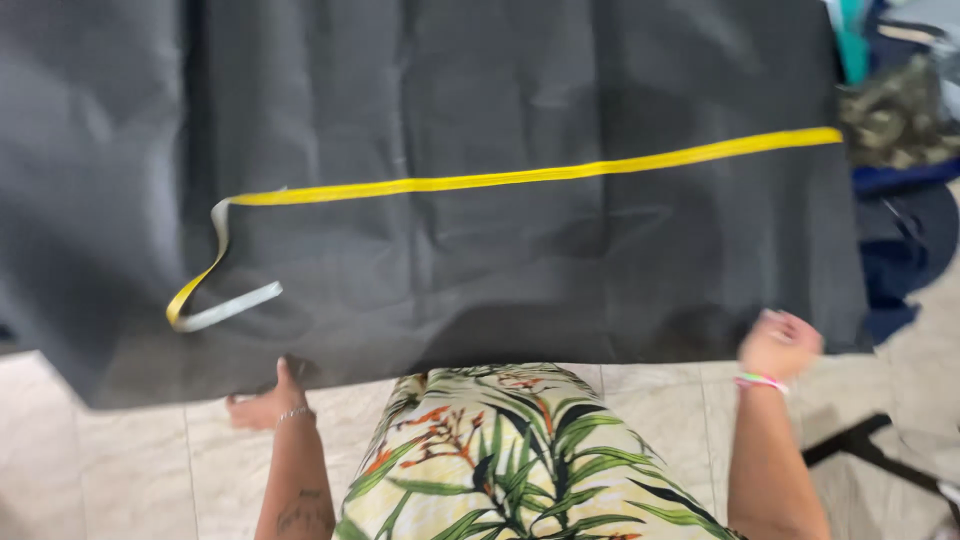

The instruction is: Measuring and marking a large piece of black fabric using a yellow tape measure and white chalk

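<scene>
We see one sheet of dark grey cloth (pixel 480 200) spread flat across the work surface, creased in shallow folds and filling most of the view; its near edge hangs just above our patterned garment (pixel 500 460). One yellow measuring tape (pixel 520 178) lies across the cloth from the right edge towards the left, where it curls back on itself and shows its pale underside. No open container appears in view. Our two hands sit at the cloth's near edge: the left hand (pixel 265 400) grips the hem, thumb on top and fingers tucked beneath, while the right hand (pixel 778 345), blurred, rests at the edge near the right corner, and we cannot tell whether it pinches the cloth. Pale floor tiles (pixel 130 470) show below.
</scene>
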